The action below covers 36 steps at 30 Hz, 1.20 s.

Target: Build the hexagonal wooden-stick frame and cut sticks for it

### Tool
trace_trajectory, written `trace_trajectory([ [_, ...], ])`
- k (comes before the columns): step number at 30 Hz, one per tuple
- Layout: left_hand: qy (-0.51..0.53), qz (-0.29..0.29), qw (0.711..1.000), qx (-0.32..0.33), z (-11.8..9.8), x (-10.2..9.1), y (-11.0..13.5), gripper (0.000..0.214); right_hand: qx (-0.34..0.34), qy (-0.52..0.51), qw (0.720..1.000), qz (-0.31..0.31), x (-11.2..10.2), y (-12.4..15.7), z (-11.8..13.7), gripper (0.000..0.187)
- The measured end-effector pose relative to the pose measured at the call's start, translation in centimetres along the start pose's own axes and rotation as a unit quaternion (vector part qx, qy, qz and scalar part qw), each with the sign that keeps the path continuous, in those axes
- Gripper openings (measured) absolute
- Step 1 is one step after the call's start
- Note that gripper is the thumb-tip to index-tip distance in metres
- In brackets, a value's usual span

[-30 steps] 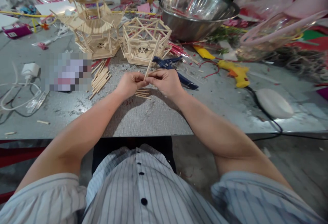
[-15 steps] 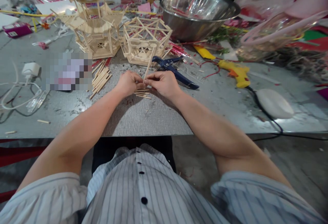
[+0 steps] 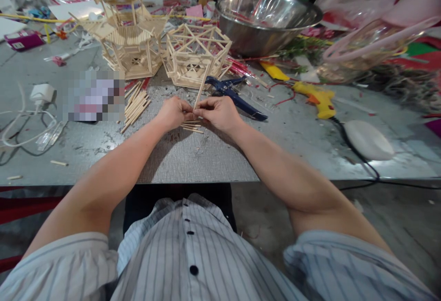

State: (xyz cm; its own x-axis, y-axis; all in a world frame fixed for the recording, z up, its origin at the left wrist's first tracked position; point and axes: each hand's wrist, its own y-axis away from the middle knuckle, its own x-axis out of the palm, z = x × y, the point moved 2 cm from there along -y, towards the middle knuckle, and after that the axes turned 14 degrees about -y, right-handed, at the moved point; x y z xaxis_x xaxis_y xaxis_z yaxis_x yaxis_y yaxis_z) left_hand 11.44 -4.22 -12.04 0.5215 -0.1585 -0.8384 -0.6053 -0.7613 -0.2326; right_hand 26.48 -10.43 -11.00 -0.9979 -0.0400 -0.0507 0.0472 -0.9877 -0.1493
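My left hand [image 3: 175,112] and my right hand [image 3: 220,111] meet above the table, both closed in a pinch on the lower end of a thin wooden stick [image 3: 201,88]. The stick points up and away, tilted slightly right. Beneath my hands lie several short wooden sticks [image 3: 191,127], partly covered by the fingers. A larger pile of sticks [image 3: 136,108] rests left of my left hand. Beyond the hands stands an open wooden-stick frame [image 3: 197,48], and left of it a taller pagoda-like stick model [image 3: 132,34]. Dark blue cutting pliers [image 3: 237,96] lie just past my right hand.
A yellow glue gun [image 3: 315,99] lies at right, its black cable running over the table edge near a white oval object [image 3: 368,139]. A large steel bowl [image 3: 265,25] stands at the back. On the left are a white charger [image 3: 42,94] and a blurred-out flat object [image 3: 94,99].
Almost nothing differs. The hands keep their pinch on the stick, and the whole view has shifted by only a few pixels.
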Motion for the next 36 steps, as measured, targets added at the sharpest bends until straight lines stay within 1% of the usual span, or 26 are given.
trace_trajectory([
  [7, -0.077, 0.023, 0.997, 0.007, -0.4, -0.4, 0.0, 0.022, 0.009, -0.02, 1.0, 0.002, 0.1, -0.2, -0.3, 0.026],
  [12, -0.115, 0.047, 0.992, 0.005, -0.6, -0.6, 0.1, 0.022, -0.025, 0.009, 1.0, 0.008, 0.0, -0.4, -0.4, 0.016],
  [16, -0.13, 0.041, 0.991, 0.01, -0.9, -0.7, 0.2, 0.024, -0.054, 0.048, 0.997, 0.011, 0.1, -0.5, -0.2, 0.013],
  [24, -0.17, 0.045, 0.984, -0.007, -1.5, -0.7, 0.4, 0.018, -0.061, 0.071, 0.995, 0.013, 0.0, -0.6, -0.3, 0.013],
  [27, -0.178, 0.044, 0.983, -0.007, -1.7, -0.8, 0.5, 0.017, -0.063, 0.061, 0.996, 0.008, 0.1, -0.5, -0.4, 0.013],
  [30, -0.159, 0.029, 0.987, 0.015, -1.9, -0.9, 0.7, 0.021, -0.044, 0.02, 0.999, 0.004, 0.2, -0.3, -0.3, 0.011],
  [32, -0.11, 0.025, 0.993, 0.028, -2.0, -1.0, 0.9, 0.021, -0.031, -0.007, 0.999, -0.005, 0.2, -0.2, 0.0, 0.013],
  [34, -0.045, 0.031, 0.998, 0.017, -2.2, -1.2, 1.1, 0.019, -0.02, -0.026, 0.999, -0.015, 0.1, -0.1, 0.3, 0.02],
  [36, 0.013, 0.039, 0.999, -0.015, -2.5, -1.3, 1.3, 0.019, -0.006, -0.036, 0.999, -0.017, -0.1, 0.0, 0.7, 0.027],
])
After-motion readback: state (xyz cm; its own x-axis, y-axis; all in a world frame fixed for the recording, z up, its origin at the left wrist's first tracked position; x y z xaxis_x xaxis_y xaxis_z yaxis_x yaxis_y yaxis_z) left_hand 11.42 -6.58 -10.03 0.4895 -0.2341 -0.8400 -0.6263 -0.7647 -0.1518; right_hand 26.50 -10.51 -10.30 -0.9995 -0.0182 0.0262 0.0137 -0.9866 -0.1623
